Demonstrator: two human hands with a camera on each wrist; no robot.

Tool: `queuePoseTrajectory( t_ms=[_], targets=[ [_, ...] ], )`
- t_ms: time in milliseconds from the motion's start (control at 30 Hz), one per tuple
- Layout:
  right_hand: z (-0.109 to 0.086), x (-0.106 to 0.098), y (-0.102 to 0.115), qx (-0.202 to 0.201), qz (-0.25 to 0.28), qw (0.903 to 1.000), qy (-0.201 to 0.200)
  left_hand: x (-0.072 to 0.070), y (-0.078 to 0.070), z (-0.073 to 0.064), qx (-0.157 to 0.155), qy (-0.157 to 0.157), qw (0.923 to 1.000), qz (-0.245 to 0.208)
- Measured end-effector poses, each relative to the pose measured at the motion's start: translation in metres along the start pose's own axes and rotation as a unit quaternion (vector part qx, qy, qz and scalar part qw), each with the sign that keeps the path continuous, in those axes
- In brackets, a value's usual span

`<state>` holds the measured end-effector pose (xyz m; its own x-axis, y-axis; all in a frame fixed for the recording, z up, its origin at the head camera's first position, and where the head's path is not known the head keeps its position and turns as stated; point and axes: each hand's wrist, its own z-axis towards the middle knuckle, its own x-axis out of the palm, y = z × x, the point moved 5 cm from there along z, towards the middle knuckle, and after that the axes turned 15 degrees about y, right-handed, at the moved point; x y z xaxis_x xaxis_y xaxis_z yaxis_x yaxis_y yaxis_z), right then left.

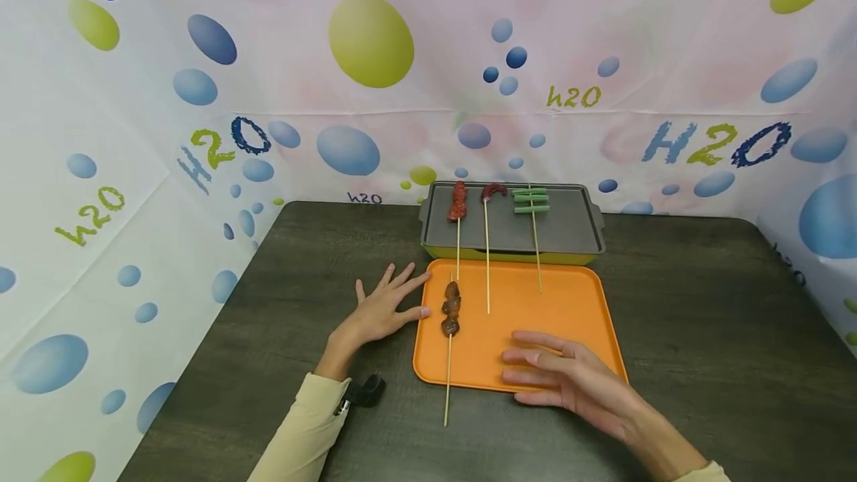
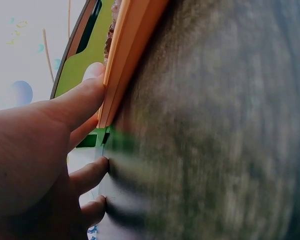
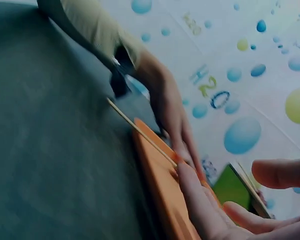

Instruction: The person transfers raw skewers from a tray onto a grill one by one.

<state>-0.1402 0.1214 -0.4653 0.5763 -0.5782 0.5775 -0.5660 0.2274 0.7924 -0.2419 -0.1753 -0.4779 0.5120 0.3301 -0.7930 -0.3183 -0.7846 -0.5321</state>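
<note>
An orange tray [image 1: 556, 303] lies on the dark table. On its left part rests a skewer of brown meat chunks [image 1: 451, 309], its stick reaching over the front edge. My left hand [image 1: 378, 312] touches the tray's left edge with fingers spread; in the left wrist view its thumb [image 2: 82, 100] lies against the rim. Over the tray's front right part hovers my right hand [image 1: 569, 378], fingers apart and holding nothing. Behind the tray, a grill [image 1: 569, 225] with a grey top bears a red meat skewer [image 1: 458, 203], a dark red curled skewer [image 1: 493, 190] and a green vegetable skewer [image 1: 531, 199].
Sticks of the skewers on the grill jut forward over the tray's back edge. A white curtain [image 1: 435, 65] with blue and green dots hangs close behind the grill. Dark tabletop [image 1: 703, 318] extends to both sides. A black wrist device [image 1: 364, 391] sits by the left sleeve.
</note>
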Motion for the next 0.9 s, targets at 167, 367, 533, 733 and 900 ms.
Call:
queuePoseTrajectory(
  t_ms=[167, 367, 533, 733, 900],
  targets=[
    [0.011, 0.023, -0.021, 0.03, 0.037, 0.9975, 0.052, 0.001, 0.0, -0.002, -0.002, 0.004, 1.0, -0.003],
    [0.035, 0.036, -0.038, 0.034, 0.082, 0.9925, 0.084, 0.002, 0.004, -0.006, -0.008, 0.005, 0.9999, -0.007],
    [0.053, 0.043, -0.045, 0.029, 0.137, 0.9835, 0.114, 0.003, 0.006, -0.007, -0.015, 0.006, 0.9999, -0.005],
    [0.06, 0.044, -0.04, 0.019, 0.13, 0.9879, 0.083, -0.001, 0.0, -0.003, -0.007, -0.001, 1.0, 0.003],
    [0.059, 0.041, -0.035, 0.015, 0.095, 0.9949, 0.031, -0.004, -0.005, -0.001, -0.003, 0.0, 1.0, 0.001]
  ],
)
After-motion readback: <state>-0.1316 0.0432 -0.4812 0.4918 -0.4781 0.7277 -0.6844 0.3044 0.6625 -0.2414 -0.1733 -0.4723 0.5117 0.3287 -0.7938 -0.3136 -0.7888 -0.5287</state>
